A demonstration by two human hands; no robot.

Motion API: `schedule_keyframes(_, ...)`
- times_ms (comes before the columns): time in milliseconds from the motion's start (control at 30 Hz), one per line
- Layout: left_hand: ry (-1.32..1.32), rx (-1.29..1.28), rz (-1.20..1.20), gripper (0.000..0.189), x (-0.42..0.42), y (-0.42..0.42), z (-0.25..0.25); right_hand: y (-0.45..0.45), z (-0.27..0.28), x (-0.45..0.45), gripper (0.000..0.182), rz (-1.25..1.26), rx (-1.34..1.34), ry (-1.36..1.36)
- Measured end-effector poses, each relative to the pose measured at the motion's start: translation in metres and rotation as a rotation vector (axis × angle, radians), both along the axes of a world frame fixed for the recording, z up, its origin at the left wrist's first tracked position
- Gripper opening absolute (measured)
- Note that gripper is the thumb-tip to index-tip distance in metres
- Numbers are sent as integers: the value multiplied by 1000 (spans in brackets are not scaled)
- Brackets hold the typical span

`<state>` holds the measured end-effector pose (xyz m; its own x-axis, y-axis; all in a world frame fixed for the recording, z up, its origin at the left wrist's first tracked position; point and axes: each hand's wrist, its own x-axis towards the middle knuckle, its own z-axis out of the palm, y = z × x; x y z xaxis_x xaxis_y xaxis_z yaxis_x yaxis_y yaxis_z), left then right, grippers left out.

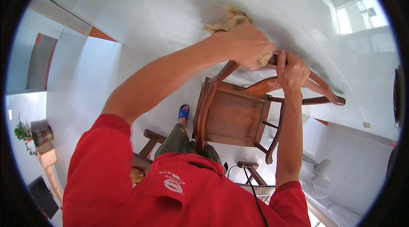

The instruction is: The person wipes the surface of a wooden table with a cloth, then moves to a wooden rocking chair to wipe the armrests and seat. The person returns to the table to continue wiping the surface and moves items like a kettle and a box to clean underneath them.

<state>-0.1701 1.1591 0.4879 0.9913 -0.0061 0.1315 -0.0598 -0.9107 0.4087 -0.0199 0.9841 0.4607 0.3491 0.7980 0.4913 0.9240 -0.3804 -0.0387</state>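
Before me is a dark reddish-brown wooden armchair, with its seat panel below my hands. My left hand holds a crumpled yellowish cloth. Part of the cloth trails beyond the knuckles and a bit shows beneath the fist, at the chair's curved top rail. The cloth's far end is blurred. My right hand grips that same rail just to the right, thumb near the left fist. A curved armrest runs toward my body on the left.
A blue slipper is on a foot left of the chair. Wooden furniture legs stand near my left side. A black cable hangs over my front. A white fan stands at right, a potted plant at far left.
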Motion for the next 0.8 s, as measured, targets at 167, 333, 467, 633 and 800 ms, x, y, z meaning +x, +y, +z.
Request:
schedule_keyframes(167,40,-262,58,62,30,13,-11,-2,4,18,38,-45,-35,141)
schedule_keyframes(333,367,-399,97,48,-17,67,-11,-16,13,46,48,-190,-167,208)
schedule_keyframes(467,146,-1178,587,57,-82,97,-65,-15,12,42,45,-211,-115,140)
schedule_keyframes(633,-167,-1439,328,87,-117,-6,-143,-17,5,42,45,-237,-112,125)
schedule_keyframes(800,-504,-1402,520,106,-86,-33,-101,-18,4,44,47,-215,-85,105)
